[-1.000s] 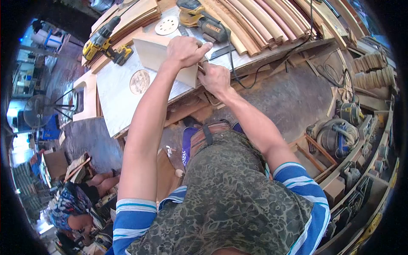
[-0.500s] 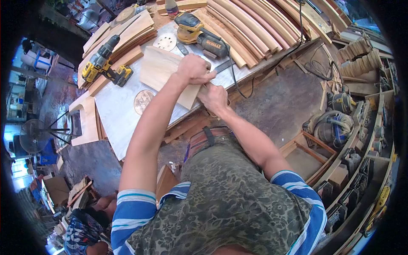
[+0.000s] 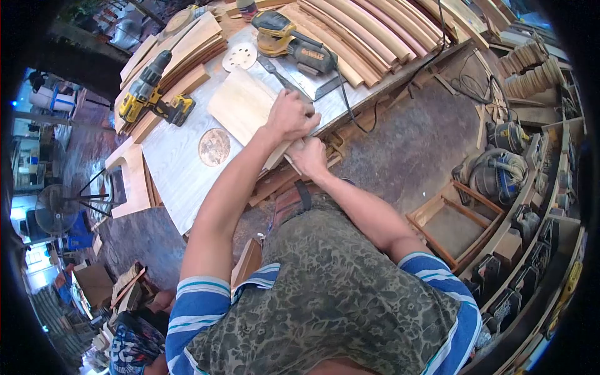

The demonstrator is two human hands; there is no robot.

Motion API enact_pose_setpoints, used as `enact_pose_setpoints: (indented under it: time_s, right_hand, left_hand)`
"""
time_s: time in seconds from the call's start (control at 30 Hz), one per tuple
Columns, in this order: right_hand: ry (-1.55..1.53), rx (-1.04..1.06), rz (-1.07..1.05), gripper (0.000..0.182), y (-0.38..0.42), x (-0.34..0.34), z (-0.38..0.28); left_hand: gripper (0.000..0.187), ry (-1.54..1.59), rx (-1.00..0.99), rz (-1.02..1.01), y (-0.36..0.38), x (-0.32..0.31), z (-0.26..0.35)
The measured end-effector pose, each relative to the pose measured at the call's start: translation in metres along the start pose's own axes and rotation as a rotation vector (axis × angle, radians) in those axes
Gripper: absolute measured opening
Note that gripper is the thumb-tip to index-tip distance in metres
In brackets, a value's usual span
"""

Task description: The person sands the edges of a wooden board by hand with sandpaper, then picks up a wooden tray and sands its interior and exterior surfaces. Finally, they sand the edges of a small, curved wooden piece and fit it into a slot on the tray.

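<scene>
A pale wooden board [image 3: 240, 103] lies at a slant on the light-coloured worktop [image 3: 178, 159]. My left hand [image 3: 292, 117] is over the board's right side, its fingers curled; whatever is under them is hidden. Close below it, my right hand [image 3: 309, 156] grips the board's near end at the bench edge, fingers wrapped round and partly out of sight. Just beyond my left hand lies a dark, flat, long-handled tool [image 3: 278, 74], its lower end close to my knuckles. A metal square [image 3: 329, 87] rests to the right of it.
A yellow sander [image 3: 300, 47] with a trailing cord and a white sanding disc [image 3: 240, 56] lie behind the board. A cordless drill [image 3: 150, 94] is at the left by stacked wood pieces. Curved wooden strips [image 3: 375, 31] fill the back. Another person [image 3: 134, 340] is at lower left.
The board has turned slightly on the worktop. Both hands have shifted a little nearer to me, and more of the dark tool shows beyond my left hand. The view has tilted slightly.
</scene>
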State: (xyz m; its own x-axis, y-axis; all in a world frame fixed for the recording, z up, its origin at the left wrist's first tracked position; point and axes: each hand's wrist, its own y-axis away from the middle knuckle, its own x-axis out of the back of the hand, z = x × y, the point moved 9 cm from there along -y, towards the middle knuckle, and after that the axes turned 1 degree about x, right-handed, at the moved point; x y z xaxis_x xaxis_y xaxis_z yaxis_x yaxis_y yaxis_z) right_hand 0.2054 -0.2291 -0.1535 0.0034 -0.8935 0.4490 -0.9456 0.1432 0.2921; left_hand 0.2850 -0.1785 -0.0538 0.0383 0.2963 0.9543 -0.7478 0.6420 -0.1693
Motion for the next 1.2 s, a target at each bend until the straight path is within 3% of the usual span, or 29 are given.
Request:
enact_pose_setpoints:
  time_s: [0.07, 0.13, 0.2, 0.27, 0.3, 0.4, 0.43, 0.73, 1.2]
  right_hand:
    - [-0.037, -0.031, -0.051, 0.063, 0.006, -0.016, 0.01]
    - [-0.037, -0.026, -0.078, 0.063, 0.002, -0.027, 0.014]
    - [0.041, -0.029, -0.015, 0.06, -0.001, -0.024, 0.016]
    - [0.031, -0.043, -0.007, 0.058, 0.003, -0.018, 0.019]
    - [0.01, -0.042, 0.013, 0.056, 0.004, -0.014, 0.014]
    - [-0.006, -0.087, -0.028, 0.052, 0.01, -0.013, 0.011]
    - [0.009, -0.06, -0.006, 0.05, 0.011, -0.011, 0.007]
    - [0.044, 0.113, 0.025, 0.045, 0.015, -0.006, 0.003]
    - [0.109, 0.057, 0.016, 0.057, 0.01, -0.006, 0.0]
  left_hand:
    - [0.037, -0.032, 0.026, -0.056, 0.013, -0.014, -0.004]
    - [0.03, -0.056, -0.028, 0.075, 0.022, -0.008, 0.002]
    - [0.029, -0.055, 0.058, 0.044, 0.03, -0.013, -0.009]
    - [0.035, -0.005, 0.133, 0.349, 0.05, 0.013, -0.018]
    - [0.046, -0.036, 0.235, 0.222, 0.059, 0.004, -0.029]
    - [0.056, -0.1, 0.303, 0.25, 0.071, 0.004, -0.037]
    - [0.058, -0.076, 0.37, 0.172, 0.07, -0.003, -0.042]
    - [0.053, -0.102, 0.391, 0.21, 0.069, -0.006, -0.055]
    - [0.06, -0.213, 0.398, 0.136, 0.069, -0.015, -0.053]
